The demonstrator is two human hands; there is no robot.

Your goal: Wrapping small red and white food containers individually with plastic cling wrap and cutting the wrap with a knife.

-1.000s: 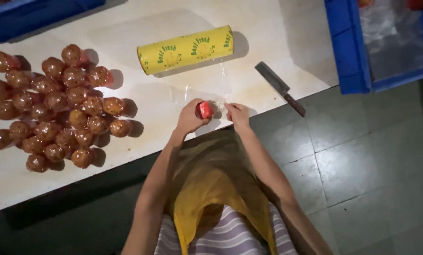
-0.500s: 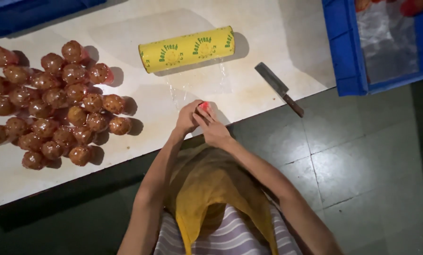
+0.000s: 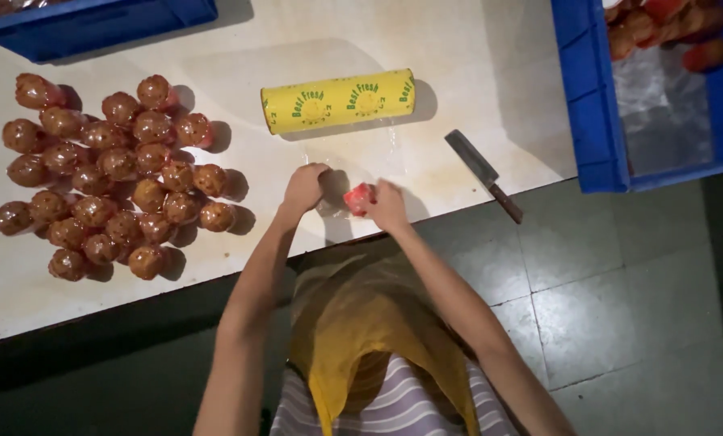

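My right hand [image 3: 387,206] grips a small red fruit [image 3: 357,198] near the front edge of the pale table [image 3: 474,73]. My left hand [image 3: 304,186] is closed just left of it, pinching what looks like clear cling film spread on the table. A yellow roll of cling film [image 3: 339,100] lies on its side just beyond both hands.
A heap of several film-wrapped brownish-red fruits [image 3: 111,173] covers the table's left part. A knife [image 3: 483,174] lies at the table's right front edge. A blue crate [image 3: 660,89] with red fruit stands at the right, another blue crate [image 3: 95,20] at the back left.
My hands were pressed together around the red fruit; now they have parted, the left hand moving left and the right hand keeping the fruit.
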